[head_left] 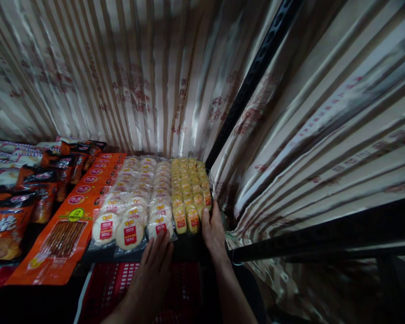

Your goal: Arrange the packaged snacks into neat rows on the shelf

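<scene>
On the dark shelf, rows of round white rice crackers (130, 233) in clear wrappers lie overlapping. My left hand (157, 261) rests its outstretched fingertips on the front rice cracker (158, 220) of the rightmost white column. To the right of these stand several columns of small yellow-wrapped snacks (186, 198) with red and orange labels. My right hand (213, 227) lies along their right side, fingers extended and thumb apart, touching the end of the outer column. Neither hand grips anything that I can see.
Orange packets of brown sticks (62, 238) overlap in a row left of the crackers, with orange-black snack bags (10, 220) further left. Below sits a red perforated basket (118, 281). A black metal post (246, 85) rises at the back right corner before printed curtains (145, 76).
</scene>
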{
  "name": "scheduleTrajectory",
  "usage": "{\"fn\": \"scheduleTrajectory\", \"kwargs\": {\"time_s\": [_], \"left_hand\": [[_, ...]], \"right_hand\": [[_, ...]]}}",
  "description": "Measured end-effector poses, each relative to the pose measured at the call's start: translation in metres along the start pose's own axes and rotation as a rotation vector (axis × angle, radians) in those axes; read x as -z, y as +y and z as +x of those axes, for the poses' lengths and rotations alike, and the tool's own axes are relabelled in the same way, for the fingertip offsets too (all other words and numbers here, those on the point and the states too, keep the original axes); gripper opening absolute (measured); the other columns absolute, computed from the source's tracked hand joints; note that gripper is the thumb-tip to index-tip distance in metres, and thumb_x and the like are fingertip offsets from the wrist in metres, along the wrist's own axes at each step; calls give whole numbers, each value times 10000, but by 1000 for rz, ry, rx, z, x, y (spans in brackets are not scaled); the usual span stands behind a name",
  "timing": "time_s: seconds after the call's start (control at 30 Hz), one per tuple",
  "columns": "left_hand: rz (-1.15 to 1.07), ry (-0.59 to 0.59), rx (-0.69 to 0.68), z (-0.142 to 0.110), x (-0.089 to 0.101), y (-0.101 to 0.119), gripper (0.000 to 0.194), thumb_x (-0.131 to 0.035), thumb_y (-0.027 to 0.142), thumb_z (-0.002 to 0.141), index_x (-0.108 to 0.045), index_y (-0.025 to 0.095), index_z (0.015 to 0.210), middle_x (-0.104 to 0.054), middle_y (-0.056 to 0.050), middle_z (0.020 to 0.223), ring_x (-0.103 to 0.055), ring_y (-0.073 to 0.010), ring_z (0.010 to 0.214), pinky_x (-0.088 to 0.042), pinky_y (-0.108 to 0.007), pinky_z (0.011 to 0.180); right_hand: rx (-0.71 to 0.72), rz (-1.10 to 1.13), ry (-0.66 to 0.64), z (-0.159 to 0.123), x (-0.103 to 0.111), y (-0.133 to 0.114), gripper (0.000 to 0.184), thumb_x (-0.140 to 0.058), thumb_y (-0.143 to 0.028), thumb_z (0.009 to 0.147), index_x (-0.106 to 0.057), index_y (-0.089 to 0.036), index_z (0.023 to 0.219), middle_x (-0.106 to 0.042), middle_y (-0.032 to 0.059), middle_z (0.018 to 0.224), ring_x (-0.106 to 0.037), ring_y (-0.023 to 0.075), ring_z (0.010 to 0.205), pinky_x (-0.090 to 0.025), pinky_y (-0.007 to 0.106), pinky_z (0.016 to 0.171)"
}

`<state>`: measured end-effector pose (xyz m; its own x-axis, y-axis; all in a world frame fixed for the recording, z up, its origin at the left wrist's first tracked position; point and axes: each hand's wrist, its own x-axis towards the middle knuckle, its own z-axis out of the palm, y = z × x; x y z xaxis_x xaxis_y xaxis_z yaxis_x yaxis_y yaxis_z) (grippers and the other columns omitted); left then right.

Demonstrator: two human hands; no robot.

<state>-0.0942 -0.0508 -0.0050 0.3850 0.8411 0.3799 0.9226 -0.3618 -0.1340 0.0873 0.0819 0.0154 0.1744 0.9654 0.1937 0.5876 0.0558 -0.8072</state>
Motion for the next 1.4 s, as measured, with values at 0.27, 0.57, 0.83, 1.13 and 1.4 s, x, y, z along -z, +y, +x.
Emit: {"fn": "scheduleTrajectory", "kwargs": {"time_s": [0.27,0.57,0.83,1.13,1.4], "left_hand": [[-45,35,-7,36,8,6,492,-404,204,819,-507,125,1293,-416,-137,1424,-260,-292,1375,-331,-488,1047],[-27,59,-47,54,0,2,500,-421,156,813,-487,98,1305,-425,-156,1411,-337,-319,1334,-340,-504,1042],[-57,100,-37,53,-1,0,453,-413,227,876,-486,110,1308,-421,-143,1420,-260,-313,1370,-283,-494,1073],[-74,106,-18,54,-3,-1,435,-417,244,886,-502,103,1288,-425,-157,1413,-245,-307,1373,-238,-484,1088],[-122,128,-26,52,-5,0,447,-441,215,871,-493,86,1296,-401,-174,1425,-210,-324,1383,-238,-488,1090]], "right_hand": [[93,-32,-16,-22,5,5,652,-384,-376,826,-307,-120,1421,-367,120,1449,-305,251,1354,-244,454,1122],[260,-107,-24,-21,2,18,573,-414,-250,819,-387,-119,1376,-480,136,1361,-381,252,1313,-334,467,1081],[248,-131,121,-19,-9,18,504,-407,-333,884,-437,-94,1327,-509,183,1326,-455,266,1254,-392,475,1026],[293,-174,152,-13,-16,17,510,-434,-377,905,-469,-88,1324,-495,159,1352,-337,273,1328,-349,465,1051],[306,-292,217,-16,-11,12,527,-439,-424,908,-477,-90,1313,-496,181,1338,-428,288,1213,-381,476,977]]}}
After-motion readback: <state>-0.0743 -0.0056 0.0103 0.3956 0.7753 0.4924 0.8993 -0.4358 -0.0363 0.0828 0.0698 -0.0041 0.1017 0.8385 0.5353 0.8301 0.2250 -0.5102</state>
